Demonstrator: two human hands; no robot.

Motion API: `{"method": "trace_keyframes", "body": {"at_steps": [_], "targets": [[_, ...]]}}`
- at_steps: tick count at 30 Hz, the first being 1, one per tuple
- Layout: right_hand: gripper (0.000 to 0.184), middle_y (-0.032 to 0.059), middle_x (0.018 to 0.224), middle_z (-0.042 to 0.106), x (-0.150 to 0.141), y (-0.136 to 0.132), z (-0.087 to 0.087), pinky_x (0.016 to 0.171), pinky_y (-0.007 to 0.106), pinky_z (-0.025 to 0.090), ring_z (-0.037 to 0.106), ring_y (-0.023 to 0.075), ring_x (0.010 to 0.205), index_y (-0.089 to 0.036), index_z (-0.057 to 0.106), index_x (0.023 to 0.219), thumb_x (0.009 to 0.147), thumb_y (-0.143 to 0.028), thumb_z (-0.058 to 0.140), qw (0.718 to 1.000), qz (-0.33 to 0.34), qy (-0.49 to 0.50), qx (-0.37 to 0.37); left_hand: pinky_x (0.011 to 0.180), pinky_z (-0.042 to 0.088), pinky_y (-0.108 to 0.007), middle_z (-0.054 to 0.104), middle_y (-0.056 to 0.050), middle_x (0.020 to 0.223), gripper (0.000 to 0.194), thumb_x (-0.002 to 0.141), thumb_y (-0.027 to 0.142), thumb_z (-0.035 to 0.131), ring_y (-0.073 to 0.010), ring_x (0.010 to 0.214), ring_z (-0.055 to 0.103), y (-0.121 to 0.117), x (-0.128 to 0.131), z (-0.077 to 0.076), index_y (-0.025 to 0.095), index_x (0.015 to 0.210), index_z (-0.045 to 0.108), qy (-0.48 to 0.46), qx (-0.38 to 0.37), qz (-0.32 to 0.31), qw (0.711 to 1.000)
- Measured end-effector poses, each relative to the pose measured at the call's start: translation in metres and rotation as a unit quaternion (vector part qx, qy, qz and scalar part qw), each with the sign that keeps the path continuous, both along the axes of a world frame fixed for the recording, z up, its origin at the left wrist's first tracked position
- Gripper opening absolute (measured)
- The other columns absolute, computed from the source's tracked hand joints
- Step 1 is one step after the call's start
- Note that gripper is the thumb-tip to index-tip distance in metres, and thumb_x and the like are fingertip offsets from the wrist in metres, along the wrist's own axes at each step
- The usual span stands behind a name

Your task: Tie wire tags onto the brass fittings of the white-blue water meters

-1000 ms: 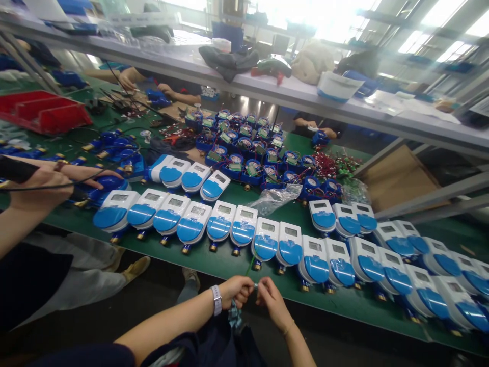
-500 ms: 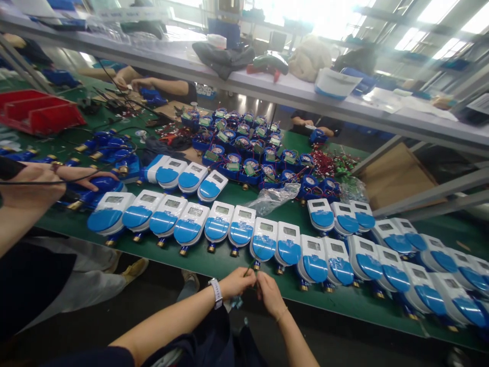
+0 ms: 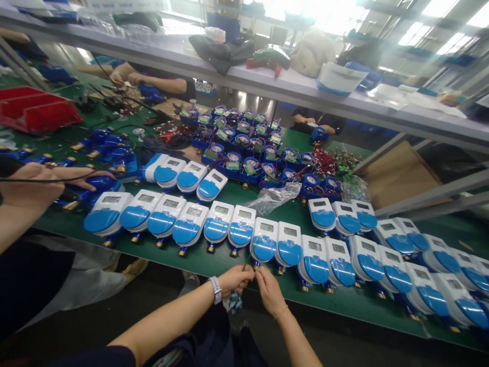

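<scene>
Meter (image 3: 267, 247) sits mid-row at the near edge of the bench (image 3: 239, 195). My left hand (image 3: 239, 279) pinches a green strand (image 3: 247, 260) by its brass end (image 3: 257, 264); my right hand (image 3: 268, 290) meets it, grip unclear. Near row (image 3: 289, 250) lidded; far units (image 3: 242, 140) open, wires out. Tight sideways, open room nearside.

A red bin (image 3: 53, 118) sits far left; dark cloth (image 3: 221, 53) drapes over the shelf (image 3: 282, 88).

white-and-blue meters (image 3: 263, 247); green tabletop (image 3: 344, 302); red tray (image 3: 51, 113)
</scene>
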State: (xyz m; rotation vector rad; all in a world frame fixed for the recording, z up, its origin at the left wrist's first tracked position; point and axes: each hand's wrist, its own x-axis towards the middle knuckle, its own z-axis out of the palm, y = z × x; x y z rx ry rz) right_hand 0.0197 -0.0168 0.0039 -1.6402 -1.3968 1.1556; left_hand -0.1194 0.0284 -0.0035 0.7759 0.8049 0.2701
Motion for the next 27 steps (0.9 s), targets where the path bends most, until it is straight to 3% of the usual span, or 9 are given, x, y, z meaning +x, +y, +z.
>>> {"method": "trace_keyframes", "body": {"at_steps": [4,9,11,15,17,21,23,25,27], "targets": [[0.048,-0.0040,0.044,0.035,-0.002,-0.002,-0.010,0.045,0.025,0.032,0.032,0.0116,0.042,-0.021,0.045,0.054,0.080,-0.059,0.031,0.984,-0.082,0.072,-0.138,0.045,0.020,-0.019,0.035,0.006,0.054,0.032,0.069,0.042,0.057,-0.0050,0.049,0.027,0.002,0.004,0.004,0.015,0.062,0.043,0.036,0.204,0.020,0.978],[0.039,0.0004,0.059,0.050,0.007,0.002,-0.002,0.054,0.025,0.036,0.043,0.0143,0.056,-0.020,0.052,0.061,0.077,-0.055,0.044,0.998,-0.032,0.032,-0.034,0.040,0.011,-0.020,0.019,0.010,0.044,0.029,0.075,0.044,0.043,-0.0052,0.039,0.013,0.006,0.005,0.001,0.018,0.061,0.040,0.034,-0.039,-0.099,0.994],[0.036,0.0005,0.063,0.051,0.008,0.004,-0.001,0.057,0.026,0.037,0.044,0.0143,0.059,-0.020,0.053,0.064,0.076,-0.054,0.046,0.999,-0.017,0.024,-0.019,0.041,0.010,-0.021,0.015,0.010,0.043,0.026,0.073,0.038,0.042,-0.0053,0.038,0.010,0.006,0.006,-0.002,0.019,0.057,0.035,0.031,-0.074,-0.095,0.992],[0.048,-0.0052,0.045,0.032,0.002,0.007,-0.010,0.044,0.025,0.033,0.029,0.0103,0.041,-0.021,0.043,0.054,0.077,-0.062,0.034,0.981,-0.064,0.090,-0.158,0.045,0.019,-0.021,0.031,0.006,0.045,0.024,0.067,0.032,0.050,-0.0062,0.045,0.026,0.008,0.008,-0.003,0.016,0.052,0.041,0.066,0.137,-0.039,0.988],[0.050,-0.0062,0.043,0.028,0.002,0.007,-0.013,0.041,0.025,0.030,0.026,0.0099,0.038,-0.021,0.042,0.053,0.078,-0.063,0.031,0.974,-0.071,0.105,-0.185,0.046,0.021,-0.021,0.037,0.005,0.048,0.025,0.067,0.034,0.052,-0.0067,0.048,0.030,0.011,0.008,-0.003,0.015,0.053,0.046,0.058,0.174,-0.051,0.982],[0.038,0.0006,0.060,0.049,0.010,0.010,-0.007,0.055,0.026,0.036,0.042,0.0140,0.056,-0.020,0.052,0.063,0.080,-0.052,0.041,1.000,0.004,0.015,-0.027,0.041,0.013,-0.020,0.018,0.010,0.044,0.027,0.072,0.043,0.044,-0.0053,0.038,0.013,0.015,0.008,-0.004,0.019,0.060,0.041,0.051,-0.035,-0.074,0.995],[0.036,0.0016,0.064,0.051,0.012,0.012,-0.003,0.058,0.026,0.037,0.043,0.0143,0.059,-0.020,0.053,0.065,0.080,-0.052,0.042,1.000,0.004,-0.011,0.001,0.040,0.011,-0.019,0.015,0.011,0.046,0.025,0.070,0.041,0.046,-0.0051,0.039,0.010,0.016,0.010,-0.004,0.020,0.061,0.037,0.056,-0.068,-0.064,0.994],[0.042,-0.0009,0.053,0.044,0.009,0.014,-0.002,0.052,0.026,0.036,0.039,0.0124,0.049,-0.020,0.048,0.058,0.078,-0.057,0.040,0.998,-0.025,0.028,-0.057,0.041,0.014,-0.019,0.018,0.010,0.045,0.024,0.071,0.039,0.045,-0.0054,0.039,0.014,0.017,0.012,-0.003,0.019,0.060,0.038,0.076,0.005,-0.051,0.996],[0.049,-0.0062,0.043,0.030,0.005,0.015,-0.003,0.045,0.026,0.036,0.028,0.0090,0.038,-0.022,0.039,0.051,0.077,-0.062,0.036,0.977,-0.054,0.122,-0.169,0.045,0.020,-0.020,0.027,0.007,0.046,0.024,0.073,0.035,0.044,-0.0062,0.042,0.023,0.018,0.012,0.000,0.018,0.057,0.040,0.099,0.166,-0.043,0.980]]}}
